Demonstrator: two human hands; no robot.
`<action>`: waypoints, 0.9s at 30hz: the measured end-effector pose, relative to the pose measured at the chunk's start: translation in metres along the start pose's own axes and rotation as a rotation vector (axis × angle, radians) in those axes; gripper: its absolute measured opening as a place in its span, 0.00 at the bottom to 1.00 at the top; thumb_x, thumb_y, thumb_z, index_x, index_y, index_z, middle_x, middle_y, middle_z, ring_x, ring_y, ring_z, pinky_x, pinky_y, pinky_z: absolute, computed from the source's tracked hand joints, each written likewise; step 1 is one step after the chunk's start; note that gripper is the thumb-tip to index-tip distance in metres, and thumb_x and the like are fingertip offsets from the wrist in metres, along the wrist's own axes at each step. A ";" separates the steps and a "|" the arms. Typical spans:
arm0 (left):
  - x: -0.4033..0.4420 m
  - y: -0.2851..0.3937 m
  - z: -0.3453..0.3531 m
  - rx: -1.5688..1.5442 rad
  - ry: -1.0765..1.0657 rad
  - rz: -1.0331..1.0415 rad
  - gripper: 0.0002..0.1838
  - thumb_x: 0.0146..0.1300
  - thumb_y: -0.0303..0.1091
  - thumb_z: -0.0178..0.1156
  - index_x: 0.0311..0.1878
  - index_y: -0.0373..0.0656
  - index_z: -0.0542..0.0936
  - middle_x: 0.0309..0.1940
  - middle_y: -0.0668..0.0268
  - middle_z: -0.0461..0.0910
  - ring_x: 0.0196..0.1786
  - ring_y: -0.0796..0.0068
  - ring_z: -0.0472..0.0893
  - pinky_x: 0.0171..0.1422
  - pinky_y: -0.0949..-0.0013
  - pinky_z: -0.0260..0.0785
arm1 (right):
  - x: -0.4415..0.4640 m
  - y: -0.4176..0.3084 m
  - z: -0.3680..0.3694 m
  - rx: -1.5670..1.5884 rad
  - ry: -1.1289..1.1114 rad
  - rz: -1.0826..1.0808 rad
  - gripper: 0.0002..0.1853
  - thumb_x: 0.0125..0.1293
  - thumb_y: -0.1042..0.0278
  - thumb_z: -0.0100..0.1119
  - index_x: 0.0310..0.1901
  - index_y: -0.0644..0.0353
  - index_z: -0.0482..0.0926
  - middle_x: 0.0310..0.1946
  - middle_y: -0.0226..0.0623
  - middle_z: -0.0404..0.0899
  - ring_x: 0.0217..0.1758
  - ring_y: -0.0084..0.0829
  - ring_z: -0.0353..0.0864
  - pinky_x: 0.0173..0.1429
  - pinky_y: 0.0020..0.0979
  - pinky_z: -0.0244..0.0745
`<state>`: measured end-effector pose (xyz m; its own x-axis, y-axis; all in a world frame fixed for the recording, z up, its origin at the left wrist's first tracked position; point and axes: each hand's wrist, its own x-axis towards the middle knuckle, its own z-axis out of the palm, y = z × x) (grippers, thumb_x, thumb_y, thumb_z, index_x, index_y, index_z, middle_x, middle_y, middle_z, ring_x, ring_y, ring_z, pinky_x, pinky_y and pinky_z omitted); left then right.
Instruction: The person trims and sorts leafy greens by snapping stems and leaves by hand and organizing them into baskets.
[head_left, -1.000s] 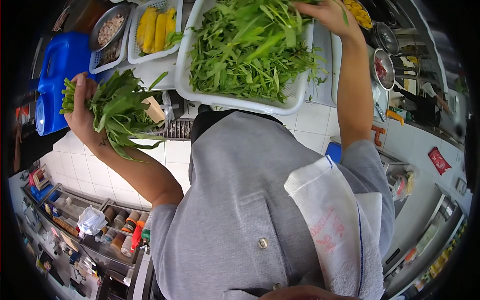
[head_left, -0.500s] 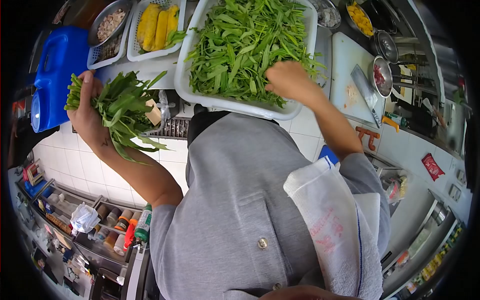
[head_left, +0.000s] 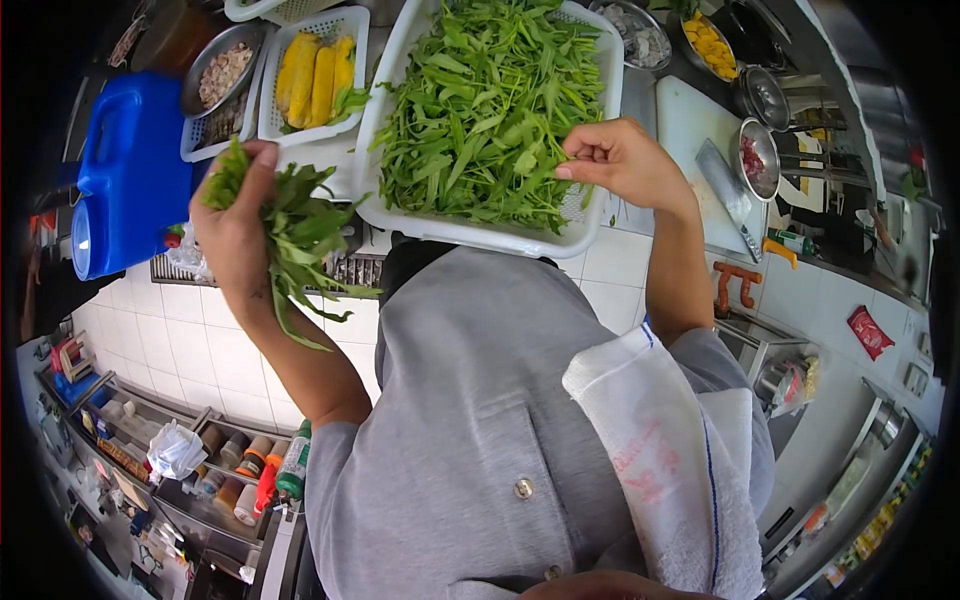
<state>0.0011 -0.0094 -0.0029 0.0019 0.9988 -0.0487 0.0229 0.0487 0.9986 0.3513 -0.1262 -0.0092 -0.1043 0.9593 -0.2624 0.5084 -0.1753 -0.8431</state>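
A bunch of water spinach (head_left: 302, 222) is gripped in my left hand (head_left: 238, 225), its stems pointing up and its leaves hanging toward my forearm. This hand is off to the left of a white plastic basket (head_left: 480, 238). Loose water spinach (head_left: 475, 120) fills that basket. At the basket's right side, my right hand (head_left: 628, 165) has thumb and forefinger pinched together at the edge of the pile, on what looks like a leafy stem. The other fingers are curled in.
A blue jug (head_left: 130, 170) stands at the left. Behind are a small basket of yellow corn-like pieces (head_left: 318, 80) and a bowl of chopped pieces (head_left: 225, 75). On the right, a knife (head_left: 728, 195) lies on a white cutting board (head_left: 690, 130), beside a metal bowl (head_left: 757, 160).
My left hand has moved right, closer to the basket, with the bunch. My right hand has shifted slightly right, from a closed fist over the pile to a pinch at its edge.
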 end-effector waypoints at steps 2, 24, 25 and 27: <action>-0.010 0.004 0.019 0.038 -0.127 -0.065 0.07 0.60 0.30 0.68 0.38 0.37 0.83 0.26 0.73 0.78 0.30 0.86 0.73 0.34 0.80 0.62 | 0.002 0.002 0.002 0.023 -0.001 -0.016 0.09 0.58 0.70 0.68 0.30 0.65 0.78 0.16 0.30 0.70 0.19 0.18 0.63 0.24 0.26 0.58; -0.016 0.019 0.051 0.080 -0.197 0.089 0.08 0.62 0.29 0.67 0.39 0.34 0.84 0.26 0.75 0.76 0.28 0.88 0.69 0.34 0.81 0.59 | 0.098 -0.021 -0.077 0.098 0.481 -0.465 0.11 0.64 0.67 0.63 0.46 0.63 0.84 0.31 0.37 0.84 0.30 0.24 0.81 0.37 0.26 0.76; -0.016 0.020 0.055 0.075 -0.200 0.120 0.08 0.63 0.29 0.66 0.41 0.34 0.84 0.26 0.75 0.77 0.29 0.88 0.70 0.35 0.81 0.61 | 0.096 -0.025 -0.073 0.093 0.481 -0.474 0.11 0.64 0.67 0.63 0.46 0.63 0.84 0.31 0.37 0.84 0.30 0.24 0.81 0.37 0.26 0.76; -0.017 0.022 0.068 0.060 -0.209 0.147 0.09 0.63 0.29 0.65 0.43 0.33 0.84 0.27 0.74 0.78 0.30 0.88 0.71 0.36 0.81 0.62 | 0.087 -0.034 -0.055 -0.003 0.466 -0.376 0.10 0.65 0.67 0.61 0.44 0.61 0.85 0.27 0.38 0.83 0.29 0.23 0.81 0.37 0.26 0.76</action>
<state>0.0697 -0.0256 0.0184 0.2162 0.9724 0.0874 0.0663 -0.1039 0.9924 0.3722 -0.0247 0.0227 0.1081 0.9514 0.2884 0.5119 0.1954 -0.8365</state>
